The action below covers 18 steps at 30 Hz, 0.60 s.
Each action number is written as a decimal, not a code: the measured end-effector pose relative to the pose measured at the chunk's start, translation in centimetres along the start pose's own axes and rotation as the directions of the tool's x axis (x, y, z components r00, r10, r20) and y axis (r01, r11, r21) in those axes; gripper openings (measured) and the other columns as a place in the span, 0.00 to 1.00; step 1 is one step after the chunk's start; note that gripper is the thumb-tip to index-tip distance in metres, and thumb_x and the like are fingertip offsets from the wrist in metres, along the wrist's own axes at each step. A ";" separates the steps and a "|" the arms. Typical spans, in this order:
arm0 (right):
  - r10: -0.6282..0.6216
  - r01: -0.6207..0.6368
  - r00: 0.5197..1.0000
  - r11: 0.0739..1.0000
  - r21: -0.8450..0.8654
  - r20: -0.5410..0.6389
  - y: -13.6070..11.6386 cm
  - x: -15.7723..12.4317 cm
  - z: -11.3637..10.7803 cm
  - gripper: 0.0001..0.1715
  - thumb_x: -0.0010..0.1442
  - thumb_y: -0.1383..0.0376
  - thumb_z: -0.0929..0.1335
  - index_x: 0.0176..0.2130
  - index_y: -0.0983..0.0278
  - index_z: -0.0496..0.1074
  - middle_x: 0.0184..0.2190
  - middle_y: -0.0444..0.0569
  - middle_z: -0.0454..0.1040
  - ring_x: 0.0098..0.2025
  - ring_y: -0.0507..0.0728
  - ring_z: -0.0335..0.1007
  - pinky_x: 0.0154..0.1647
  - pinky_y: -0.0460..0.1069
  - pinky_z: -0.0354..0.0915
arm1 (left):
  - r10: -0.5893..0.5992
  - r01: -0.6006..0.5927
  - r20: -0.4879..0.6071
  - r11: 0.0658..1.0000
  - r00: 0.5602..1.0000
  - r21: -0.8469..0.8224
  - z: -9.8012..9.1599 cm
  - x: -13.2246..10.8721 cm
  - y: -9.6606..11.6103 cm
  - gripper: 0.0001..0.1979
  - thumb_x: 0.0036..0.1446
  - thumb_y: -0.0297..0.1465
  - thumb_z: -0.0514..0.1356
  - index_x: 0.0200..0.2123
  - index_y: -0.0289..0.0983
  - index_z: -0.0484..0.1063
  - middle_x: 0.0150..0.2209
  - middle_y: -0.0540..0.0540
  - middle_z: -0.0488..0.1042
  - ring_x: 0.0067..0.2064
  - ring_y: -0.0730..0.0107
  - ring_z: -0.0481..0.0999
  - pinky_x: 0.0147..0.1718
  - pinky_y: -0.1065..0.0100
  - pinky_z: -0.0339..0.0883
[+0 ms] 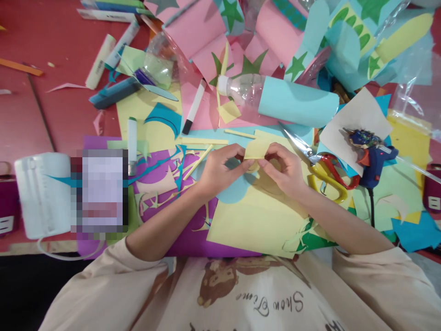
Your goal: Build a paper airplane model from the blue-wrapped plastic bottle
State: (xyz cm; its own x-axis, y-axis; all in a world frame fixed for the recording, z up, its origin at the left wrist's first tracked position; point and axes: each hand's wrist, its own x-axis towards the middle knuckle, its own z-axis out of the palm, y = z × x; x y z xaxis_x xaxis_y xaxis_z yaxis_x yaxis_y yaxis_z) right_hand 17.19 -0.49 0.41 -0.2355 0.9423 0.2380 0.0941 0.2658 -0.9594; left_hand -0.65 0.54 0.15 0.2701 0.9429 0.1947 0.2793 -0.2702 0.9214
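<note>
Between my two hands is a small piece of yellow paper (255,150), pinched at its lower corners and bent or folded along the near edge. My left hand (223,168) grips its left side with thumb and fingers. On the right side, my right hand (284,168) does the same. Under them lies a large yellow paper sheet (248,220), partly over a light blue paper piece (232,191). Scissors (324,168) with red and yellow handles rest open just right of my right hand. Thin yellow paper strips (201,141) lie beyond my left hand.
A plastic bottle (244,89) wrapped in light blue paper lies beyond my hands. At right, a blue glue gun (375,161) rests by a whitish sheet. Purple paper (186,216) with scraps, a marker (195,105) and a white device (44,195) are at left. Pink paper crafts (196,32) fill the back.
</note>
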 end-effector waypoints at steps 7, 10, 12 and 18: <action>-0.011 0.010 1.000 1.000 -0.030 -0.011 0.1 0.0 0.0 0.07 0.60 0.70 0.68 0.31 0.61 0.67 0.27 0.41 0.67 0.29 0.48 0.65 0.31 0.46 0.64 | 0.022 -0.022 -0.015 1.000 1.000 -0.001 0.1 0.0 -0.1 0.15 0.56 0.40 0.63 0.26 0.36 0.70 0.24 0.52 0.73 0.27 0.77 0.70 0.28 0.74 0.64; 0.007 -0.008 1.000 0.999 -0.042 -0.018 0.0 0.0 0.1 0.07 0.60 0.70 0.68 0.31 0.62 0.67 0.27 0.41 0.67 0.29 0.48 0.64 0.31 0.46 0.64 | -0.013 0.013 0.008 0.998 1.000 -0.064 0.1 0.0 -0.2 0.15 0.55 0.41 0.64 0.26 0.36 0.71 0.25 0.51 0.73 0.28 0.76 0.70 0.29 0.74 0.64; 0.021 -0.022 0.999 0.999 -0.044 -0.025 0.0 0.0 0.1 0.07 0.60 0.69 0.68 0.30 0.62 0.67 0.27 0.41 0.67 0.29 0.49 0.64 0.31 0.46 0.63 | -0.022 0.024 0.019 0.995 1.000 -0.098 0.1 0.0 -0.2 0.15 0.56 0.41 0.63 0.27 0.36 0.71 0.25 0.51 0.72 0.28 0.76 0.69 0.29 0.73 0.64; 0.107 -0.108 0.994 0.994 -0.029 -0.025 0.1 0.3 0.0 0.07 0.59 0.66 0.68 0.29 0.62 0.66 0.26 0.40 0.66 0.28 0.49 0.62 0.30 0.46 0.61 | -0.100 0.101 0.019 0.982 0.995 -0.160 0.3 0.5 -0.3 0.17 0.54 0.44 0.64 0.25 0.36 0.69 0.22 0.52 0.69 0.26 0.76 0.67 0.26 0.73 0.62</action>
State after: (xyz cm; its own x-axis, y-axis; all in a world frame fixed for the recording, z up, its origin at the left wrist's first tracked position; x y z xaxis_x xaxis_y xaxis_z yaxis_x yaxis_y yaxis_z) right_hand 17.07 -0.20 0.42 -0.2000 0.9701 0.1374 0.1468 0.1683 -0.9747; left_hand -0.32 1.03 -0.09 0.2586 0.9613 0.0955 0.1544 -0.1387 0.9782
